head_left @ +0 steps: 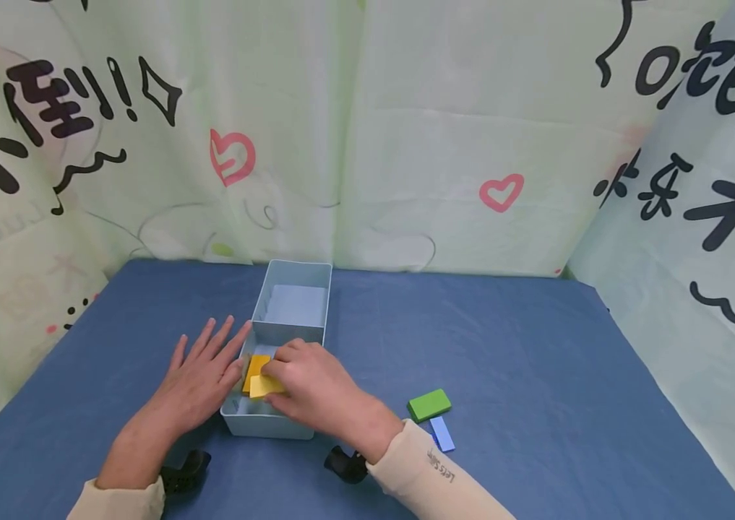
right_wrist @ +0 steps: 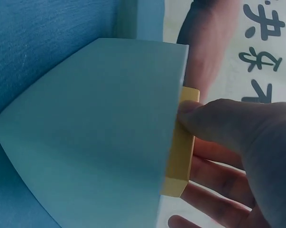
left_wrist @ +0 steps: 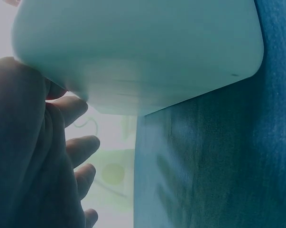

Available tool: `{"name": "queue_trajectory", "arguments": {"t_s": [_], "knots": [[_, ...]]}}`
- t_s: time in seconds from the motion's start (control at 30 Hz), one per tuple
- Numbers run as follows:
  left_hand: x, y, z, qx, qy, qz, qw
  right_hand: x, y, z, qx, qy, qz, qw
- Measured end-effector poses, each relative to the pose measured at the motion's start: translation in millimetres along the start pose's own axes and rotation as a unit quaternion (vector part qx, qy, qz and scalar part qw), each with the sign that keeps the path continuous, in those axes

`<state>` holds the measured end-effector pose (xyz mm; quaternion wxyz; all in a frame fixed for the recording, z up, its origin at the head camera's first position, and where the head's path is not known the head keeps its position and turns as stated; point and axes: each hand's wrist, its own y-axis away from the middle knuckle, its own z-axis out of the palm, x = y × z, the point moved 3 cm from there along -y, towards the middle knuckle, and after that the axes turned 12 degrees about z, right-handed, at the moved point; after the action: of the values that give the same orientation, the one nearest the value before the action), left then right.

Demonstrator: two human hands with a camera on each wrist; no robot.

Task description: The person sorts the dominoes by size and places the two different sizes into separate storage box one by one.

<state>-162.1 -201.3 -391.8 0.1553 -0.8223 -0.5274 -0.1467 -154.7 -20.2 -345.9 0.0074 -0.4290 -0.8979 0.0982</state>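
A light blue box (head_left: 269, 427) with two compartments stands left of the table's middle, its long side running away from me. Over its near compartment my right hand (head_left: 321, 386) pinches a yellow block (head_left: 266, 387) between thumb and fingers. In the right wrist view this yellow block (right_wrist: 179, 156) shows partly behind the box wall (right_wrist: 95, 123). A darker yellow block (head_left: 256, 367) lies in the near compartment, partly covered by the held one. With fingers straight and spread, my left hand (head_left: 201, 383) lies along the box's left rim, thumb at the edge.
Right of the box, a green block (head_left: 429, 405) and a blue block (head_left: 442, 435) lie on the blue tablecloth (head_left: 523, 404), close to my right sleeve. The far compartment (head_left: 294, 305) shows its bare floor. A printed curtain (head_left: 419, 144) stands behind the table.
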Motion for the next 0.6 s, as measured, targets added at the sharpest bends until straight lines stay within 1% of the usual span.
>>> {"name": "queue_trajectory", "arguments": {"t_s": [0.2,0.4,0.6], "knots": [[-0.1,0.7,0.1,0.001,0.003,-0.001,1.0000,-6.1,-2.0,5.4,0.004,0.013,-0.003,1.000],[0.1,0.7,-0.2,0.005,0.004,0.002,1.0000,-11.2,-4.8,9.2,-0.010,0.014,-0.004,1.000],[-0.2,0.6,0.5,0.005,0.004,0.005,1.0000,-12.3,-5.2,9.8,-0.029,-0.024,-0.021,0.999]]}}
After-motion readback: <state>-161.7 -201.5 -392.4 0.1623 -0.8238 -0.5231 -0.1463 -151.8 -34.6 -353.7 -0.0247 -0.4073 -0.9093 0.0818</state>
